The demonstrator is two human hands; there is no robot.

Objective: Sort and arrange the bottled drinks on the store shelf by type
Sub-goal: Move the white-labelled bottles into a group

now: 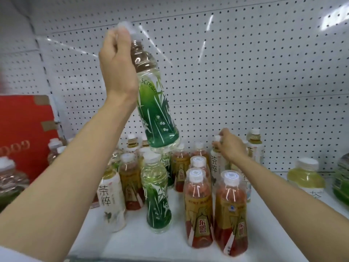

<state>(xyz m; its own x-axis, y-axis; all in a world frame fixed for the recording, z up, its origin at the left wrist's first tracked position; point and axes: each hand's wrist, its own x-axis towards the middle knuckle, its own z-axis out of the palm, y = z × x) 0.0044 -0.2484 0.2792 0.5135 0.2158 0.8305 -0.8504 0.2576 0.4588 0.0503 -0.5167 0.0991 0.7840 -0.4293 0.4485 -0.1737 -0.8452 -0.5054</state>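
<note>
a: head view, fingers first. left hand [118, 59] is raised high, its fingers curled tight round the cap and neck of a green bottle [156, 108]; the thumb side is hidden behind the hand.

b: and how does that bottle hang?

a: lifted clear of the shelf, tilted, cap toward the upper left and base down to the right, in front of the white pegboard [245, 72]. its base hovers just above the cap of a second green bottle [157, 197] standing upright on the white shelf [136, 239].

b: right hand?

a: right hand [229, 146] reaches to the far row, fingertips pinched on the white cap of a white-label tea bottle [215, 163]. that bottle stands upright on the shelf.

b: what lies around them?

a: near right, two red-and-gold bottles [215, 214] stand side by side, more of the same kind in a line behind them. near left of the standing green one is another white tea bottle [111, 201], with a red-and-gold one just behind it. types are mixed in the far left cluster. far right, a yellow-green bottle [306, 176] stands apart. a red carton [24, 133] sits at the left edge.
</note>
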